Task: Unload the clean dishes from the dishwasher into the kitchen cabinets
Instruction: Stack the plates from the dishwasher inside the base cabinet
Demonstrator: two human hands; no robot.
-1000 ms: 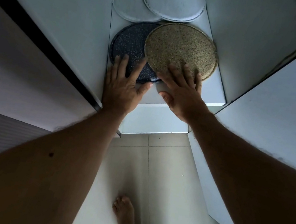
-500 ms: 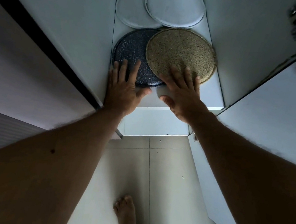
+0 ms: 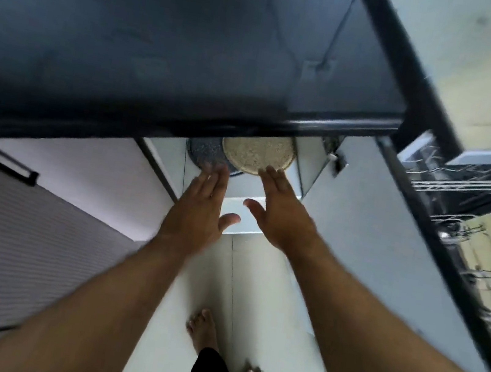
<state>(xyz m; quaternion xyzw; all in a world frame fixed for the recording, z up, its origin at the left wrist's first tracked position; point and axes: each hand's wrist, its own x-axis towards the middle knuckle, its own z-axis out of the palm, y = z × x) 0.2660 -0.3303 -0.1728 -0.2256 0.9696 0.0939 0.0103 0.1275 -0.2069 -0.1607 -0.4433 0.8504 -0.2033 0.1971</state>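
Observation:
A tan speckled round plate [image 3: 257, 155] lies on the low cabinet shelf [image 3: 245, 218], overlapping a dark speckled plate [image 3: 202, 153] to its left. Both are half hidden under the dark countertop [image 3: 163, 44]. My left hand [image 3: 200, 210] is flat with straight fingers, its fingertips just short of the dark plate's near rim. My right hand [image 3: 279, 210] is also flat and empty, fingertips at the tan plate's near edge; contact is unclear. The dishwasher's wire racks [image 3: 475, 187] show at the right.
The open white cabinet door [image 3: 368, 237] stands to the right of my right arm. A ribbed drawer front [image 3: 20, 240] with a black handle [image 3: 6, 164] is on the left. My bare feet [image 3: 202, 327] stand on the pale tiled floor below.
My head has risen, so the countertop now covers the back of the shelf and the two pale plates. Both hands have drawn back from the plates toward me.

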